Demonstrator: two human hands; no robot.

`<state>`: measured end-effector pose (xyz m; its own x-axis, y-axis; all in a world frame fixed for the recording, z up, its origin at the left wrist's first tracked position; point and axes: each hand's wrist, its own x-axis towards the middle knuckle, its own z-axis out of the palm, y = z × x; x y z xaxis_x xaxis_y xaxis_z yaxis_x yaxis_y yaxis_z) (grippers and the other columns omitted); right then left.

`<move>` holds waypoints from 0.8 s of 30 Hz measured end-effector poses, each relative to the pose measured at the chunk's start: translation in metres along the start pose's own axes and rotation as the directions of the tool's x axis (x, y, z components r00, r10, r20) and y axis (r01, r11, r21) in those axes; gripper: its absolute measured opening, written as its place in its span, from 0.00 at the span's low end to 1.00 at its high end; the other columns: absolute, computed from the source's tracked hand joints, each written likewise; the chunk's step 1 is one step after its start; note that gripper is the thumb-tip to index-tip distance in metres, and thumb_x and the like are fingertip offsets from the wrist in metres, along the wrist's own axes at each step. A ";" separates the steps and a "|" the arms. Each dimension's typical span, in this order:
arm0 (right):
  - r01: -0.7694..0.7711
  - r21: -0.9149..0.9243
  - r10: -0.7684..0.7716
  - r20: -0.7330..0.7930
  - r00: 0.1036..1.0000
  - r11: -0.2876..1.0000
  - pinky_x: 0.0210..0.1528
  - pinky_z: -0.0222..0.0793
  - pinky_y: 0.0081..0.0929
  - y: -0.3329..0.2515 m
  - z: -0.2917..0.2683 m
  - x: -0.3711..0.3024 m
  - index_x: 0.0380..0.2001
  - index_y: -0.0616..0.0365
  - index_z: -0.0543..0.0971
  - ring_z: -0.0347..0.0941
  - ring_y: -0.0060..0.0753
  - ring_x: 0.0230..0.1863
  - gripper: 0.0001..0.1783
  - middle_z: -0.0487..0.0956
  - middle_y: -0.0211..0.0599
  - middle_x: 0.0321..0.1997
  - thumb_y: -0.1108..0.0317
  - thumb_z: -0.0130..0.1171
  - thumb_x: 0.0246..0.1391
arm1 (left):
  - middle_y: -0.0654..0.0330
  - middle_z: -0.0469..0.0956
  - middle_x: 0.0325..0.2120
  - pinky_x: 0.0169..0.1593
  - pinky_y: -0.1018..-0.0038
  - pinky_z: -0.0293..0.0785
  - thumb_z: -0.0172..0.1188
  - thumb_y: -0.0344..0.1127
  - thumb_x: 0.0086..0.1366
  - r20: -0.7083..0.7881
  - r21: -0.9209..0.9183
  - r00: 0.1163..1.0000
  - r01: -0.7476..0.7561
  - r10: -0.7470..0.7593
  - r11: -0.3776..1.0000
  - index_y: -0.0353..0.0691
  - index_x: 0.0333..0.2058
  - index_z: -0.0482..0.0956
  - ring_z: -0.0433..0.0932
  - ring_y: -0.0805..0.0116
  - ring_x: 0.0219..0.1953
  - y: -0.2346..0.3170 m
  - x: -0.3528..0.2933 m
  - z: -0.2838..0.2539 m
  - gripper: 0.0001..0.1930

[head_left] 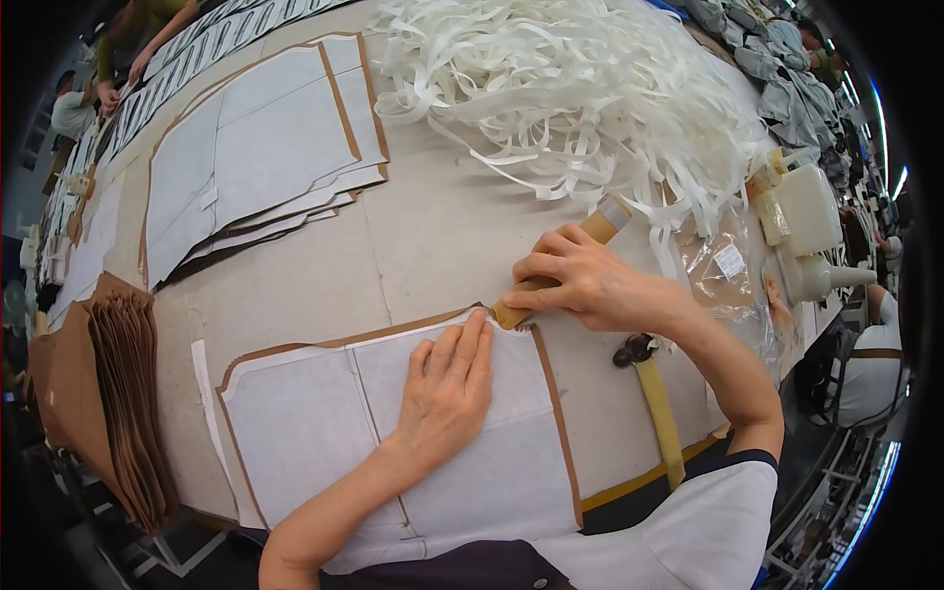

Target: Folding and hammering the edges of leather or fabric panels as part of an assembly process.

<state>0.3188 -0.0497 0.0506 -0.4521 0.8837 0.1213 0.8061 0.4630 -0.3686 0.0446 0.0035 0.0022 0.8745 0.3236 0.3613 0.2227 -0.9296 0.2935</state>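
A white-backed fabric panel with brown edges lies flat in front of me. My left hand rests on it, fingers stretched out and close to its far edge. Beside those fingertips, my right hand is closed around a tan stick-like tool with a greyish band near its upper end. The tool slants, and its lower tip touches the panel's far right corner, where the brown edge curves and looks notched. The palm hides part of the tool's middle.
Stacked panels lie at the far left, folded brown pieces at the left edge. A heap of white tape covers the far side. Right are a yellow-handled tool with a dark head, white bottles and a clear bag. Another person's hands show far left.
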 end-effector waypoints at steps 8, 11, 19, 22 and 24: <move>0.045 0.026 -0.046 0.031 0.998 0.999 0.63 0.64 0.43 0.009 -0.002 0.011 0.52 0.48 0.86 0.72 0.40 0.53 0.26 0.79 0.30 0.52 0.81 0.64 0.48 | 0.42 0.75 0.63 0.59 0.60 0.67 0.64 0.29 0.59 0.013 0.030 1.000 0.000 -0.001 1.000 0.23 0.59 0.76 0.75 0.53 0.59 0.001 0.002 -0.003 0.29; 0.062 0.042 -0.065 0.062 0.996 0.997 0.63 0.63 0.42 0.013 -0.004 0.017 0.51 0.48 0.86 0.71 0.40 0.53 0.27 0.79 0.28 0.52 0.82 0.64 0.46 | 0.43 0.75 0.63 0.59 0.60 0.67 0.64 0.29 0.58 0.013 0.039 1.000 0.005 -0.006 0.999 0.23 0.59 0.77 0.75 0.54 0.59 0.002 0.002 -0.003 0.29; 0.184 0.013 -0.185 0.075 0.980 0.983 0.62 0.64 0.38 0.023 -0.008 0.036 0.44 0.46 0.88 0.71 0.37 0.51 0.22 0.80 0.26 0.48 0.80 0.66 0.45 | 0.43 0.76 0.62 0.59 0.62 0.67 0.63 0.30 0.61 0.023 0.057 1.000 0.018 -0.020 0.998 0.25 0.58 0.77 0.75 0.56 0.58 0.001 0.003 -0.004 0.27; 0.205 0.026 -0.206 0.060 0.977 0.978 0.62 0.64 0.39 0.024 -0.009 0.036 0.45 0.47 0.88 0.71 0.37 0.51 0.22 0.81 0.26 0.48 0.80 0.67 0.45 | 0.44 0.76 0.62 0.60 0.62 0.67 0.63 0.31 0.60 0.021 0.048 0.999 0.037 -0.038 0.998 0.26 0.59 0.77 0.75 0.56 0.58 0.002 0.003 -0.004 0.27; 0.220 0.025 -0.221 0.065 0.973 0.975 0.63 0.64 0.39 0.026 -0.010 0.038 0.45 0.47 0.88 0.71 0.37 0.52 0.22 0.80 0.25 0.48 0.80 0.67 0.45 | 0.45 0.75 0.63 0.59 0.61 0.68 0.64 0.32 0.60 0.025 0.043 0.999 0.042 -0.043 0.998 0.27 0.59 0.78 0.75 0.55 0.58 0.003 0.004 -0.005 0.28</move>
<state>0.3263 -0.0033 0.0550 -0.6429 0.7531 0.1394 0.6774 0.6440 -0.3554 0.0463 0.0030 0.0084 0.8747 0.3590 0.3258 0.2777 -0.9219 0.2702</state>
